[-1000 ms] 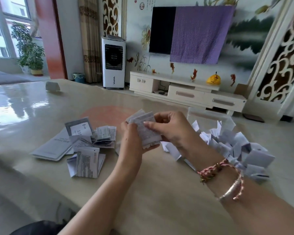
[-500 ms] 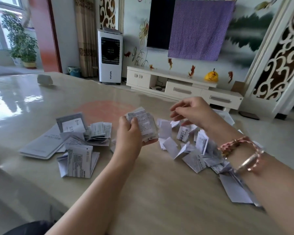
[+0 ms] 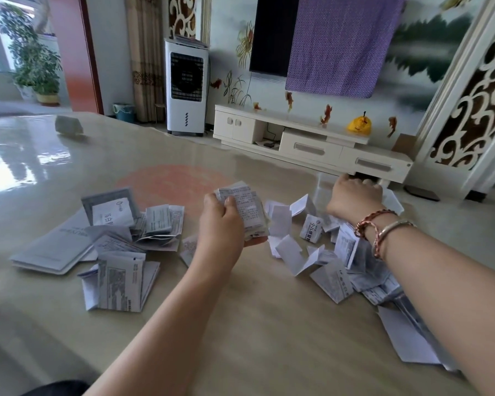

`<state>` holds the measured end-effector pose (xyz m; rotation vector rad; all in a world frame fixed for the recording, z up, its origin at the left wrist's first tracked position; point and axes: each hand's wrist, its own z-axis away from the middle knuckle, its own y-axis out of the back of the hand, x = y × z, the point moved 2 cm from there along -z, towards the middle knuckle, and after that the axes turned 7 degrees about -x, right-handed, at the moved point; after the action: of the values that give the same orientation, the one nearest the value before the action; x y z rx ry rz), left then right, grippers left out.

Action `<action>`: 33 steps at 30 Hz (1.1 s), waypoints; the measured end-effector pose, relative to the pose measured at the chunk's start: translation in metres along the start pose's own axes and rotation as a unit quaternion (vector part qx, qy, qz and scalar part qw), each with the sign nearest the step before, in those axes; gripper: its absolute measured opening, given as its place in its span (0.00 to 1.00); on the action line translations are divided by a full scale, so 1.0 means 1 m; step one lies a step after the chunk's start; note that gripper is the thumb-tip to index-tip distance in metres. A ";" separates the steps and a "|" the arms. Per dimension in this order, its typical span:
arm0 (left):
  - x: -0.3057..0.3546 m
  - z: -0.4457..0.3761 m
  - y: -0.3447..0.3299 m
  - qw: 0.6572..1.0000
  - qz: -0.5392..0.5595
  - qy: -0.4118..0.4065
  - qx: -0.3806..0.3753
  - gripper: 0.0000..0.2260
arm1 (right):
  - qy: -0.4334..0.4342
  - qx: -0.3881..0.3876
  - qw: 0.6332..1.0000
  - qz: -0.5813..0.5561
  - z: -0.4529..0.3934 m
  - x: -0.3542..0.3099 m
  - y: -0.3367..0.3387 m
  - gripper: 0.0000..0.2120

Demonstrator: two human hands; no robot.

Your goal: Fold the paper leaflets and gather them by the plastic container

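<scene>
1. One folded leaflet, printed side showing, sits at the centre of the frame in the left hand; the thumb and curled fingers are clamped on it and it is held clear of the table.
2. The right hand reaches to the right of centre, fingers curled downward over the rim of one clear plastic container. Whether the fingers actually grip the rim cannot be told; the container is see-through and faint.
3. A loose pile of folded leaflets lies just below and around the container, from centre right down toward the lower right, partly under the right forearm. About a dozen pieces show; an exact count cannot be made where they overlap.
4. A second pile of flatter papers lies at centre left: one large booklet, one grey envelope-like sheet at the top, and roughly six smaller leaflets.
5. Two bracelets circle the right wrist, one braided red and one metal band.
6. One small pale object rests alone on the table at upper left, well apart from both piles.
</scene>
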<state>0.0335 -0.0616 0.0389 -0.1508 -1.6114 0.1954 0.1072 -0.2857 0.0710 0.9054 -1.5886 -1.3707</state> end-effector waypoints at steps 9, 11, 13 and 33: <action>-0.001 0.003 0.000 1.000 -0.009 0.007 0.003 0.05 | 0.023 0.038 0.995 -0.086 -0.006 0.002 -0.009 0.12; -0.001 0.003 -0.001 1.000 -0.014 0.010 0.002 0.04 | 0.023 0.046 0.988 -0.149 -0.010 0.002 -0.005 0.07; 0.000 0.002 -0.002 1.000 -0.004 0.011 0.003 0.07 | 0.033 0.060 0.973 -0.221 -0.009 0.003 0.002 0.08; 0.003 0.014 -0.009 0.994 0.081 0.004 -0.071 0.15 | 0.259 -0.041 0.812 -0.522 0.104 -0.052 0.032 0.08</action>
<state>0.0195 -0.0700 0.0435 -0.3916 -1.6050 0.2043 0.0326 -0.1931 0.0897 2.0538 -0.5377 -1.6278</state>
